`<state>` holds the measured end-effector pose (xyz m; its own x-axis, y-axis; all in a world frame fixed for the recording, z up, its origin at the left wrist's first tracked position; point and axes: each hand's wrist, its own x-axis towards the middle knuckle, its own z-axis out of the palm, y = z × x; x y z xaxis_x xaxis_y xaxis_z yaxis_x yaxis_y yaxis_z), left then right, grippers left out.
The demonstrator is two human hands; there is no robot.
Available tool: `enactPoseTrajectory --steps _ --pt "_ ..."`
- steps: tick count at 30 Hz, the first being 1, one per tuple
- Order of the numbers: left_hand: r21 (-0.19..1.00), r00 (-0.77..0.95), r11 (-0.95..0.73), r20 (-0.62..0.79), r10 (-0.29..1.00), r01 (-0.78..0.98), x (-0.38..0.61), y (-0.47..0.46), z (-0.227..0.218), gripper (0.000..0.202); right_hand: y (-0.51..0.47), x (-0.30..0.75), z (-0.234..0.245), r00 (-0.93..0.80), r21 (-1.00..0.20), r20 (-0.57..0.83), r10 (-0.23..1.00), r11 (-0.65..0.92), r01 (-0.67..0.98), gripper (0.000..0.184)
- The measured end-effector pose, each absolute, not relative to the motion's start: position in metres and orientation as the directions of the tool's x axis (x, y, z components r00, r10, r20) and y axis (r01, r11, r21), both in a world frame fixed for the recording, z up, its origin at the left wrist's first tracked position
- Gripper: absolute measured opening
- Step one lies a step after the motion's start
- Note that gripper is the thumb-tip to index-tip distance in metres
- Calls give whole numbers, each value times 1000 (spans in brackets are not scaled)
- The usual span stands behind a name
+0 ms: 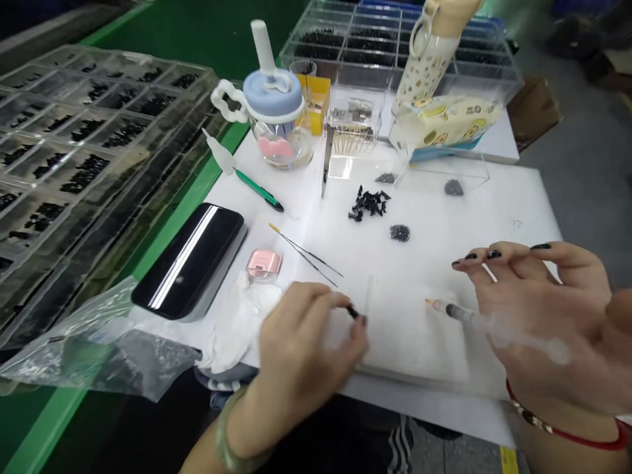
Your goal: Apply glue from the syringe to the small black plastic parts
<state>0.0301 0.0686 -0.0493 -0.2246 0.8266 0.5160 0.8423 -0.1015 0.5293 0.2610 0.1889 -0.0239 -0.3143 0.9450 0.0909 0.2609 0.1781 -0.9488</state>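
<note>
White foam work board (444, 217) on a green bench, small-parts assembly.
Right hand (538, 322) grips a clear syringe-like applicator (474, 317), tip angled toward the left hand (301, 349), whose fingertips pinch a tiny black part (353, 312) steady against the board.

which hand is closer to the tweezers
Left. The left hand sits just below the tweezers, nearly touching their tips; the right hand is far off to their right, holding a syringe.
</note>
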Motion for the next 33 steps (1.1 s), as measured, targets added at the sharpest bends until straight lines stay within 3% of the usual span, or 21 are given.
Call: enactPoseTrajectory --steps 2,3,6,9,12,16,19,25,33 --pt "478 -283 3 515 809 878 9 64 -56 7 206 265 -20 -262 -992 69 963 95 87 38" --pt "455 -297 45 502 812 889 1 62 -61 6 216 265 -18 -277 -992 62 959 89 88 29" --pt "434 -309 104 433 847 895 -10 58 -74 11 248 250 -13 -417 -937 65 907 199 286 9" --pt "462 -306 97 402 863 881 -9 54 -81 31 275 216 -15 -618 -787 62 784 419 452 19" --pt "486 -303 63 434 848 872 -7 47 -81 50 296 175 -27 -775 -611 61 629 638 469 24" --pt "566 -325 -20 503 801 824 -1 33 -78 41 316 142 -46 -846 -421 39 531 777 468 24" --pt "574 -275 -131 564 778 808 4 27 -74 34 323 138 -53 -856 -358 39 516 807 470 25" --pt "575 -185 -277 617 765 770 8 28 -63 36 324 145 -54 -828 -424 68 557 767 482 25" --pt "596 -163 -325 620 768 734 24 35 -57 34 285 201 13 -520 -746 207 829 477 465 16"
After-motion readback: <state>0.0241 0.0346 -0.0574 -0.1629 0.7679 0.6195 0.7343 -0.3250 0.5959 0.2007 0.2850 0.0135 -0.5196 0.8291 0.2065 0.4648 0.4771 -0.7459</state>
